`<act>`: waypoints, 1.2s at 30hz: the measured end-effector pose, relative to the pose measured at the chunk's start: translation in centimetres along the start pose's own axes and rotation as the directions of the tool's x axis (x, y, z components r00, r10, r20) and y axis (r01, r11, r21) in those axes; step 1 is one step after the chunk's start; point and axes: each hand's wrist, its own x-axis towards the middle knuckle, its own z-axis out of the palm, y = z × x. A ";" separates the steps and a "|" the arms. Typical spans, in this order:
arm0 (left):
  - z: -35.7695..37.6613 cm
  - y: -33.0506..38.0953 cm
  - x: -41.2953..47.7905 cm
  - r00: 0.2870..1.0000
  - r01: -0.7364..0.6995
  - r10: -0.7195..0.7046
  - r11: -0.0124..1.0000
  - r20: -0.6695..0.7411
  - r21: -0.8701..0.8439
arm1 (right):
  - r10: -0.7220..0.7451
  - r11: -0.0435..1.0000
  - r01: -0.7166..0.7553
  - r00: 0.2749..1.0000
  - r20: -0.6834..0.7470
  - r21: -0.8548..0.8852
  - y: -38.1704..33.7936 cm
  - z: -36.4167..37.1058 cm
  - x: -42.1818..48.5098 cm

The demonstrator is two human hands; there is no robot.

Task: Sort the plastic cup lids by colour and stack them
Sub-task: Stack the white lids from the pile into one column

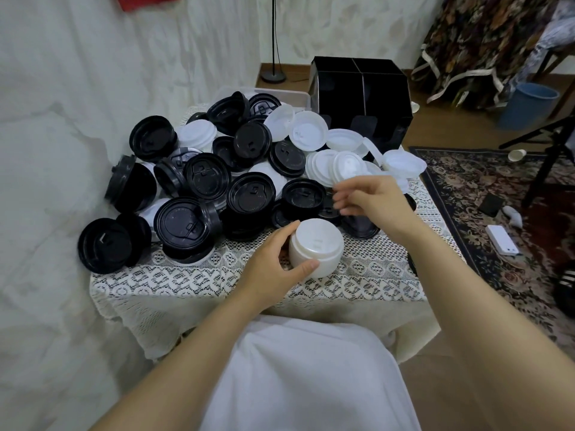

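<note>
— How many lids are in the stack of white lids (317, 244)?
— I can't count them. My left hand (268, 260) covers its 9 o'clock side, and the rims blend together.
— And your right hand (370, 197)?
— Its fingertips (342, 202) are smeared, so I can't tell if they pinch anything. My wrist hides part of a black lid (361, 228).
— Behind the pile?
— At 12 o'clock a clear tub (292, 96) shows only its rim. The top edge cuts off a black pole (273, 26).
</note>
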 end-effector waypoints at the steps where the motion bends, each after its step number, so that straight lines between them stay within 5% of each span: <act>1: 0.0 0.0 0.0 1.000 0.005 -0.005 1.000 0.002 0.004 | -0.061 0.998 0.057 0.992 -0.114 -0.037 0.1 -0.2 0.5; 4: 0.0 0.1 -0.1 1.000 0.007 -0.007 1.000 0.007 0.011 | -0.198 0.953 0.122 0.944 -0.264 -0.278 0.1 -1.4 2.5; 9: 0.0 0.1 -0.2 1.000 0.011 -0.011 1.000 0.007 -0.003 | -0.118 0.860 0.142 0.990 0.080 -0.491 1.2 -2.0 5.0; 14: 0.0 0.2 -0.2 1.000 0.003 -0.003 1.000 0.003 0.008 | -0.118 0.754 0.095 0.993 0.009 -0.649 2.4 -2.2 6.0; 26: -0.1 -0.1 -0.1 1.000 -0.004 0.004 1.000 0.006 0.031 | -0.114 0.796 0.137 0.991 0.075 -0.589 2.9 -1.5 4.2; 36: 0.0 -0.3 0.1 1.000 -0.022 0.021 0.998 0.009 0.054 | -0.299 0.763 0.256 0.954 0.027 -0.594 2.5 -0.6 0.3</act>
